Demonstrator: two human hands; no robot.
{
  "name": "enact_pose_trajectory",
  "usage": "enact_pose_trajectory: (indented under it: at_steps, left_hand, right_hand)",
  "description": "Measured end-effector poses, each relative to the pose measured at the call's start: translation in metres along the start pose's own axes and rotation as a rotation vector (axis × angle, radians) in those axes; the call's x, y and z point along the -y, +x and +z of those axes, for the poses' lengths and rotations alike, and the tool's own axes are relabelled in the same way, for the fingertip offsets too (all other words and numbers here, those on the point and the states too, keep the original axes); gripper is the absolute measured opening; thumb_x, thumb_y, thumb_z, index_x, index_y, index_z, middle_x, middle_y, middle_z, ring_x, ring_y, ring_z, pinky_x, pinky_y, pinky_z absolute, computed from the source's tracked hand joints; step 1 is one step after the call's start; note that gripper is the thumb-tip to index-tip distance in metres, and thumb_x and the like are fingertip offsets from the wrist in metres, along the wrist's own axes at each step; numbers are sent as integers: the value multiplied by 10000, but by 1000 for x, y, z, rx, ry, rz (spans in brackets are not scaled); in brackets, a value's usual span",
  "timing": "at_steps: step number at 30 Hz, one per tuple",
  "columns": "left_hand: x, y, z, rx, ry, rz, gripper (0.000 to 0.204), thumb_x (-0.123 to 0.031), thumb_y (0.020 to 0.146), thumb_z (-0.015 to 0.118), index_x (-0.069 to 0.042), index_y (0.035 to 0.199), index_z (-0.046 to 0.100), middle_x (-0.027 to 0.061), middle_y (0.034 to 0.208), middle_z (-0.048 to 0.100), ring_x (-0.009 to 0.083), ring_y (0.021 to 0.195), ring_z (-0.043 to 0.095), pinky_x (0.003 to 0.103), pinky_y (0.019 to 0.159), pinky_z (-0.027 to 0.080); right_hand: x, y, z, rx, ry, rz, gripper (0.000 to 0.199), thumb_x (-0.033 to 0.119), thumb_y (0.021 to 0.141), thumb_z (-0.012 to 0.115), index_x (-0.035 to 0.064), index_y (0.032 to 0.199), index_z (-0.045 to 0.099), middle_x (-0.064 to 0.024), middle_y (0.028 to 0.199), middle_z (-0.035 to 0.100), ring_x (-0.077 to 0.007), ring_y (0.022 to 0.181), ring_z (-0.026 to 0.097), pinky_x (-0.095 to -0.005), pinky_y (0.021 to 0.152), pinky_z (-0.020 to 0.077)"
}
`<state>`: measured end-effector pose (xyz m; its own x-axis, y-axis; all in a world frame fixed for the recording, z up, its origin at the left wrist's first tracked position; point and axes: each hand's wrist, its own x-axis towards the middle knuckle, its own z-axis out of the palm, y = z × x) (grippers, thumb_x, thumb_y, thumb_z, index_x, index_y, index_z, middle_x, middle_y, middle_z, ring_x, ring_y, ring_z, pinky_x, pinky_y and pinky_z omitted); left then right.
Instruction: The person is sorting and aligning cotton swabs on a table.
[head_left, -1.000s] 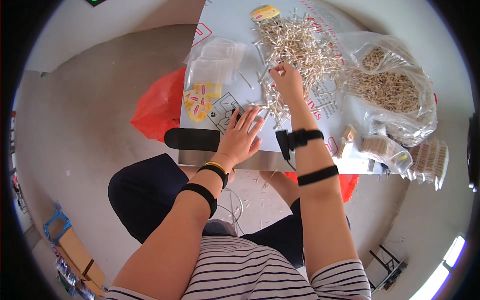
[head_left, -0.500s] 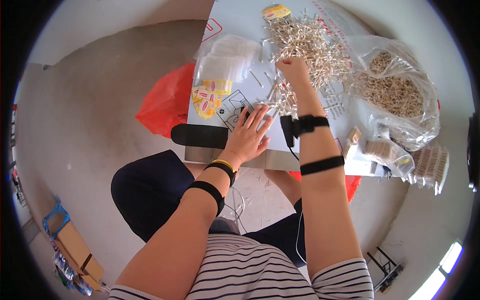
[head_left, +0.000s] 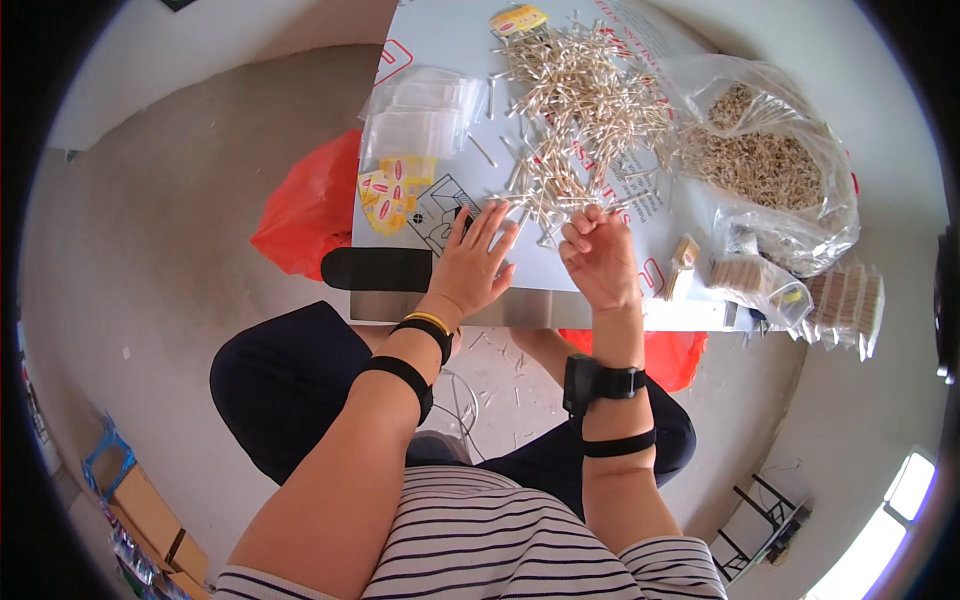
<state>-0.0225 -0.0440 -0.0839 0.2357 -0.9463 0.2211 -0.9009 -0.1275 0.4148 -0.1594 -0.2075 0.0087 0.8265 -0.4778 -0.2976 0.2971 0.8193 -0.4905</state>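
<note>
A loose pile of cotton swabs [head_left: 590, 95] spreads over the table, thinning out toward me. My left hand [head_left: 472, 262] lies flat and open at the near side of the pile, its fingertips beside a few swab ends. My right hand [head_left: 603, 258] is turned palm up with curled fingers, close to the near right rim of the pile. Whatever those fingers may hold is hidden.
Clear plastic bags [head_left: 418, 115] and yellow labels [head_left: 388, 195] lie at the left. On the right are a big clear bag of swabs [head_left: 765, 165], packed swabs [head_left: 845, 305] and a small filled packet [head_left: 682, 265]. A black strap [head_left: 375, 270] crosses the table's front left edge.
My right hand has come back toward me from the middle of the pile and turned palm up. Swabs now lie more spread out near my hands. My left hand stays flat on the table.
</note>
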Motion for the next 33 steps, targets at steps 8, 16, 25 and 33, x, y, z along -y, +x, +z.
enact_pose_trajectory:
  at_steps: [8,16,25,33]
  left_hand:
    - [-3,3,1,-5,-12,4,586,-325,932,628,-106,1463,508,165,1646,368,321,1543,326,571,1272,197]
    - [-1,2,-11,-37,-75,-5,504,-252,932,637,-96,1399,530,154,1563,451,329,1495,388,545,1276,226]
    - [8,83,-6,-334,-385,-404,257,-222,901,730,-60,1084,653,121,1050,667,332,1027,637,484,910,466]
    - [22,139,2,85,134,-462,275,-356,836,763,-98,926,728,94,1013,693,299,974,679,483,849,467]
  right_hand:
    - [-16,31,-17,-532,-985,-162,234,273,1074,593,77,967,663,39,721,539,-60,596,426,-249,545,319]
    - [-57,-51,-69,-571,-986,-95,236,250,1051,601,25,1085,666,19,657,493,-76,592,459,-263,553,370]
    - [-71,-36,-32,-663,-2167,109,228,247,930,677,47,1035,646,-150,939,737,-384,858,728,-482,753,564]
    - [-10,-92,34,-492,-2019,-47,218,243,865,691,43,949,671,-148,841,717,-350,780,723,-454,683,561]
